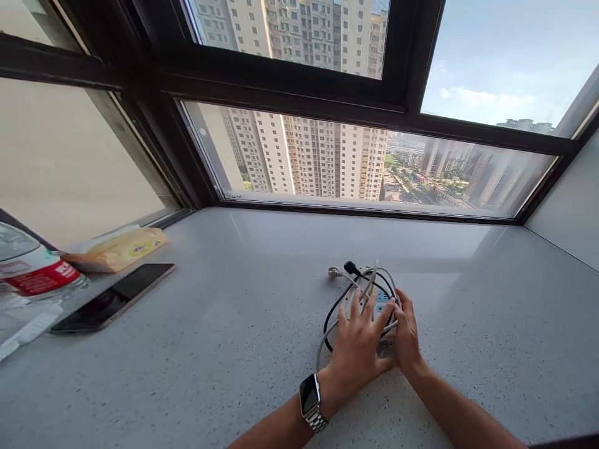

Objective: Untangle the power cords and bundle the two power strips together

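Note:
A tangle of white and black power cables [327,318] lies on the speckled sill, heaped over a white power strip [382,297] with blue socket faces. A white plug [334,272] and a black plug [350,267] stick out at its far side. My left hand [358,343], with a watch on the wrist, rests on top of the heap with its fingers spread. At the right edge, my right hand [407,333] has curled fingers around the looped cables. Both hands hide much of the power strip, and the right fingertips are partly covered.
To the left are a dark-screened phone [116,298], a yellow tissue pack [124,249] and a clear bottle with a red label [40,271]. Crumpled white plastic [28,321] lies nearby. Dark-framed windows [299,103] border the speckled sill [224,386]; a wall [568,199] stands at right.

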`<act>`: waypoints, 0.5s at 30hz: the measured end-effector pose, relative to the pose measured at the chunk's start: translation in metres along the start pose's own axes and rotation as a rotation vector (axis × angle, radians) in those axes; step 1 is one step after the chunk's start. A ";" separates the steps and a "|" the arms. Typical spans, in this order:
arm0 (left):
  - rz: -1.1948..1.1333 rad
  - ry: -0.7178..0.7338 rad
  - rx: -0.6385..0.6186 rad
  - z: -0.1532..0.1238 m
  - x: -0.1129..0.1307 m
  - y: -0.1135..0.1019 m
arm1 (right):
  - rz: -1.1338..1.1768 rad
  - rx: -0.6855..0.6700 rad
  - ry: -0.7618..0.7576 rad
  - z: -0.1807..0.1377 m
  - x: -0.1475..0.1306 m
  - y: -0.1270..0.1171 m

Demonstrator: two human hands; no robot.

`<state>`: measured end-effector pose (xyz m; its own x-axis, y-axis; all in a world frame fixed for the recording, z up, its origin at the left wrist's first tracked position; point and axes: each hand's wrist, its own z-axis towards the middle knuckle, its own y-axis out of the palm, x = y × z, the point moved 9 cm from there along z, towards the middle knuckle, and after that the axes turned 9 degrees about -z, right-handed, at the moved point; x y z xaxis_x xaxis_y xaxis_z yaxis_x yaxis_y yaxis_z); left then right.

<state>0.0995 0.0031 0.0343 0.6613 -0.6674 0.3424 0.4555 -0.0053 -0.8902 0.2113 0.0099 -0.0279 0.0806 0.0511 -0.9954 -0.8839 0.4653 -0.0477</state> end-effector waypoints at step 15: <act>0.196 -0.077 -0.038 0.053 -0.055 -0.001 | -0.036 0.157 0.076 0.032 0.014 -0.036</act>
<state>0.0940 0.0788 0.0326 0.7794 -0.5993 0.1828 0.2921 0.0895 -0.9522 0.2587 0.0222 -0.0377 0.0706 -0.0323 -0.9970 -0.7977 0.5983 -0.0759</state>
